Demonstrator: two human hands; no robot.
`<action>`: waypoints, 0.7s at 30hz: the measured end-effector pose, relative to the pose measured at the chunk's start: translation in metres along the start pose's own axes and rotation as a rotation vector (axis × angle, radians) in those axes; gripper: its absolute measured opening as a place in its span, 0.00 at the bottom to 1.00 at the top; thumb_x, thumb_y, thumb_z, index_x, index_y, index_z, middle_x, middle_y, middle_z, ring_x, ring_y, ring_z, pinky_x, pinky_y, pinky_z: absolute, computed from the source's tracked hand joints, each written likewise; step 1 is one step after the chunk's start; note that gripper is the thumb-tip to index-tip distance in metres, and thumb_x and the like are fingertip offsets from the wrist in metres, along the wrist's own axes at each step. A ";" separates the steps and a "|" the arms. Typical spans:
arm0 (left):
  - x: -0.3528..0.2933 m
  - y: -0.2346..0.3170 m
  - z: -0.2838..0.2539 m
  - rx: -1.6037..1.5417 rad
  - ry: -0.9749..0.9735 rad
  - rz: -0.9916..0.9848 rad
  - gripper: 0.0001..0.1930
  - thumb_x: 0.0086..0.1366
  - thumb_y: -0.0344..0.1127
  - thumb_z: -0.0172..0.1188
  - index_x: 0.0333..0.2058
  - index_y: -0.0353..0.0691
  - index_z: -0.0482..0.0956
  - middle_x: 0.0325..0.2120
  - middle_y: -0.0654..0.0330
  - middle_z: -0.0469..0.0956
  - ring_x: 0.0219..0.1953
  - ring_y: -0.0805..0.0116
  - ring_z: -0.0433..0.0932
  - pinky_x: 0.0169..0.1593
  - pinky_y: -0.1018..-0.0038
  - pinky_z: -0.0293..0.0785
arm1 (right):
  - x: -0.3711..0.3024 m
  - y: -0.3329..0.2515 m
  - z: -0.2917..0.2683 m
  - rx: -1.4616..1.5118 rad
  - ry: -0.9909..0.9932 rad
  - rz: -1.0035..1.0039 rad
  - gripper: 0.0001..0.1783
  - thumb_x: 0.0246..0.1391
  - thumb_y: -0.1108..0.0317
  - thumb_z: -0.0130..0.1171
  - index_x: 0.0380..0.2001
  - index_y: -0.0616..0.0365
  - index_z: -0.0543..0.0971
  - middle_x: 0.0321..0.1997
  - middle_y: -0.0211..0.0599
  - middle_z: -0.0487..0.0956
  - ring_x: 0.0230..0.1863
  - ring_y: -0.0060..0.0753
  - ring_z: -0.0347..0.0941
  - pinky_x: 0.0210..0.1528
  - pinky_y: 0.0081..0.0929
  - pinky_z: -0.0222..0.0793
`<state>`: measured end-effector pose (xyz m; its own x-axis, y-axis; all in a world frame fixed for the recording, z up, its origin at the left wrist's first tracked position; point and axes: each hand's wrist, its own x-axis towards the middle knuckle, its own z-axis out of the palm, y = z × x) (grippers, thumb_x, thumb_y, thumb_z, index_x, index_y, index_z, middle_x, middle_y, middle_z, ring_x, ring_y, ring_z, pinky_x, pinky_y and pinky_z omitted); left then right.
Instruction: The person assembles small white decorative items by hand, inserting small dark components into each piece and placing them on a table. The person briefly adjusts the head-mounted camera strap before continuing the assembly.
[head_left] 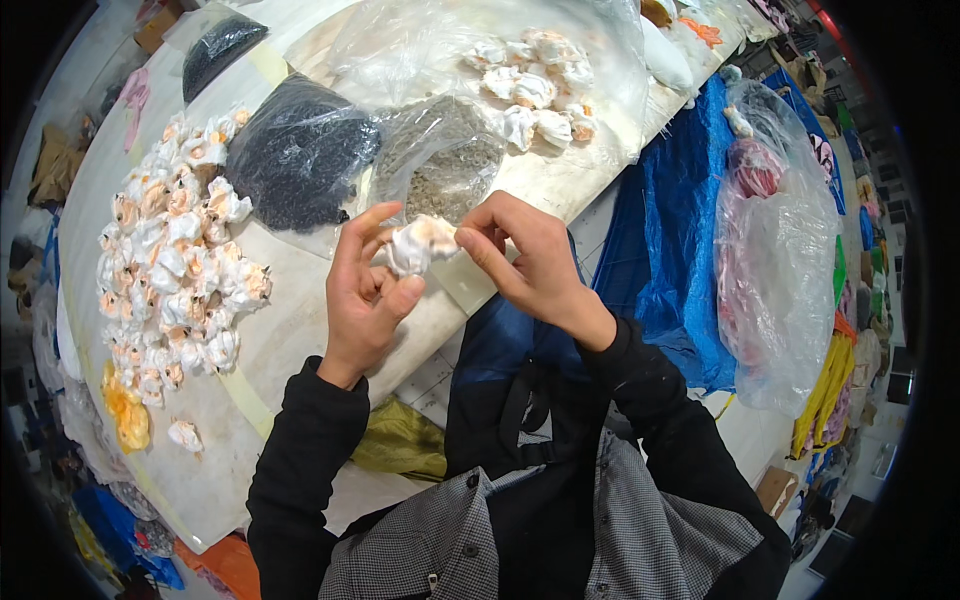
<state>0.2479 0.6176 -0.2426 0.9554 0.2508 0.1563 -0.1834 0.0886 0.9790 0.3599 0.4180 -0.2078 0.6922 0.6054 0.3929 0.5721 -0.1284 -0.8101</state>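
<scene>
In front of me, above the table edge, I hold a small white-and-peach plush piece [415,247]. My left hand [362,290] grips its left side between thumb and fingers. My right hand [528,262] is closed in a pinch at its peach right end; the fingertips hide exactly what they grip. A large heap of similar plush pieces [175,260] lies on the table to the left, and a single one [185,435] sits apart below it. Just beyond my hands is a clear bag of grey-brown granules [440,160].
The white table [310,280] also bears a clear bag of black granules [300,150], a smaller black-filled bag [222,55], a clear bag with more plush pieces [530,85] and a yellow piece [125,410]. Right of the table are blue sheeting [665,230] and a filled clear bag [770,270].
</scene>
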 end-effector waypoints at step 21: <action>-0.004 0.014 0.018 -0.128 -0.039 -0.166 0.33 0.68 0.27 0.65 0.69 0.39 0.60 0.46 0.58 0.79 0.25 0.90 0.66 0.26 0.90 0.56 | -0.004 -0.006 0.034 -0.008 0.206 0.119 0.08 0.62 0.69 0.65 0.31 0.60 0.77 0.25 0.38 0.76 0.22 0.33 0.73 0.26 0.30 0.69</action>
<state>0.2456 0.6007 -0.2274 0.9826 0.1856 0.0013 -0.0482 0.2483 0.9675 0.3387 0.4436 -0.2194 0.8295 0.4125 0.3765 0.4843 -0.1956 -0.8528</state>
